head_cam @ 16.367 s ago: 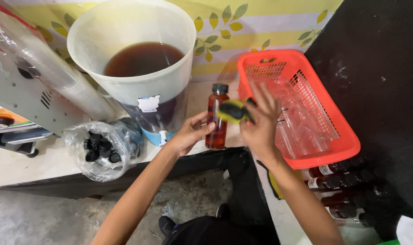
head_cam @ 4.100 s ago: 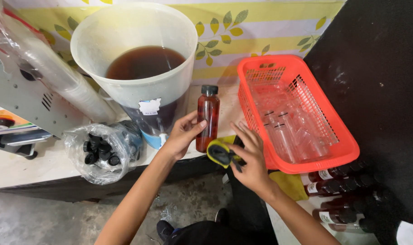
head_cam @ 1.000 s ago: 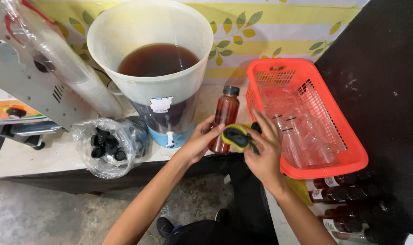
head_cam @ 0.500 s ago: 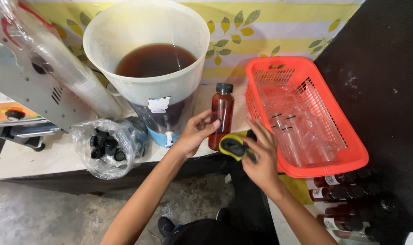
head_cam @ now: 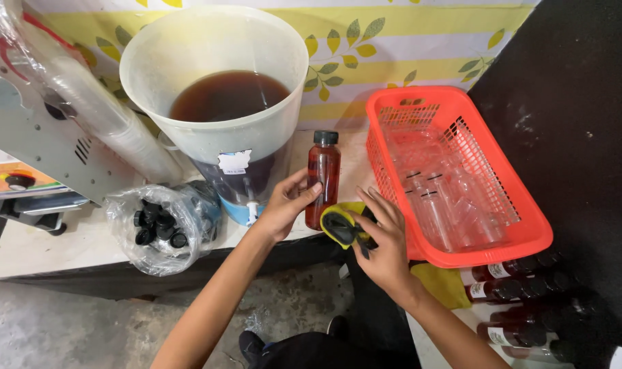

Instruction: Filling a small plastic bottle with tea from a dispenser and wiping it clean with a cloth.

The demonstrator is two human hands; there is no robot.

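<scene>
- Your right hand (head_cam: 386, 249) is nearest you, at the front edge of the table (head_cam: 65, 239). Its grip is closed loosely on a yellow and dark cloth (head_cam: 342, 224), with the fingers spread over it.
- The cloth is pressed against the lower right side of the bottle (head_cam: 322, 179).
- Your left hand (head_cam: 287, 205) has thumb and fingers wrapped round the bottle's lower half.
- The bottle stands upright on the table, long axis vertical, its black cap pointing up. It is filled with dark red liquid.
- Just left of the left hand lies a clear bag of black caps (head_cam: 164, 225).
- Behind the bottle stands a white dispenser bucket (head_cam: 215, 130) holding dark liquid.
- At right, an orange basket (head_cam: 454, 174) holds empty clear bottles.
</scene>
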